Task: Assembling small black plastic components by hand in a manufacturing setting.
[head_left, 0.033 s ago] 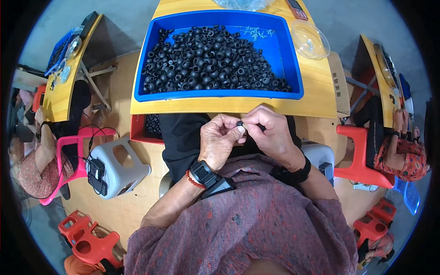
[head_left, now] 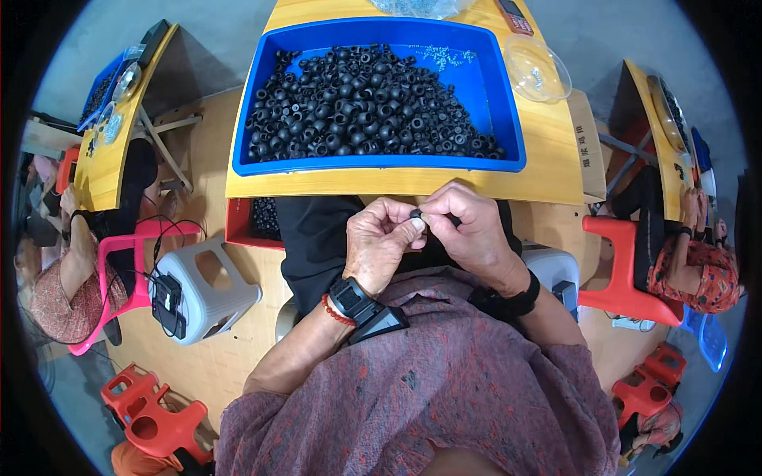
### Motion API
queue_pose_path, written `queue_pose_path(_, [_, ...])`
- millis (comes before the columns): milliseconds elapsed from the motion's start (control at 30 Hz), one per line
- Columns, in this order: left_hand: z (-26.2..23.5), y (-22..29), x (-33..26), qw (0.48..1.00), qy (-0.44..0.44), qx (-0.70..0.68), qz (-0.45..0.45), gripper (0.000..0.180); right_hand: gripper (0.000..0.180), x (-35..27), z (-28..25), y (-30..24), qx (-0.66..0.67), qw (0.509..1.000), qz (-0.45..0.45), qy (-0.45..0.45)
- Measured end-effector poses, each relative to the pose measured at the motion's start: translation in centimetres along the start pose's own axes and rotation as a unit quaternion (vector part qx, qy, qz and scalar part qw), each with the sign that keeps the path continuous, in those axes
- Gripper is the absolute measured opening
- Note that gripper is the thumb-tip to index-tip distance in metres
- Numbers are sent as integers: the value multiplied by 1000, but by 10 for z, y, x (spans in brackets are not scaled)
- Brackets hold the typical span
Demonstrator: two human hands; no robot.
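Just in front of the table's near edge, both my hands meet in my lap. A small black plastic part point(head_left: 415, 213) sits between their fingertips. My left hand point(head_left: 377, 242) pinches it between thumb and forefinger. From the right, my right hand point(head_left: 470, 230) closes thumb and fingers at the same piece. Most of the part is covered by the fingers. Beyond them, a blue tray point(head_left: 377, 163) holds a heap of hollow, rounded black parts point(head_left: 349, 103) and smaller black pieces. Tiny clear pieces point(head_left: 444, 57) lie at the tray's far right.
The yellow table point(head_left: 397, 184) bears a clear round dish point(head_left: 559, 89), a red phone point(head_left: 516, 17) and a clear plastic bag point(head_left: 421, 6). Below are a red bin point(head_left: 236, 222) and a cardboard box point(head_left: 587, 143). A grey stool point(head_left: 186, 278) stands left; seated people work on both sides.
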State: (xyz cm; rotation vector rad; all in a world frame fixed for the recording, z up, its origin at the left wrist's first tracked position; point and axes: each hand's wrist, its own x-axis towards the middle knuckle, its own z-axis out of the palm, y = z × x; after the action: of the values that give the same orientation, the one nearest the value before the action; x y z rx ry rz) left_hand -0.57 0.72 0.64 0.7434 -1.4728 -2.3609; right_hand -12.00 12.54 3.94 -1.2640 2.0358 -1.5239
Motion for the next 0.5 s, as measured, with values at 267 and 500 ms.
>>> queue_pose_path(267, [3, 1, -2, 997, 19, 66, 29, 14, 3, -2, 0, 6, 24, 997, 62, -30])
queue_pose_path(500, [2, 0, -1, 990, 13, 138, 36, 15, 3, -5, 2, 23, 45, 992, 106, -52])
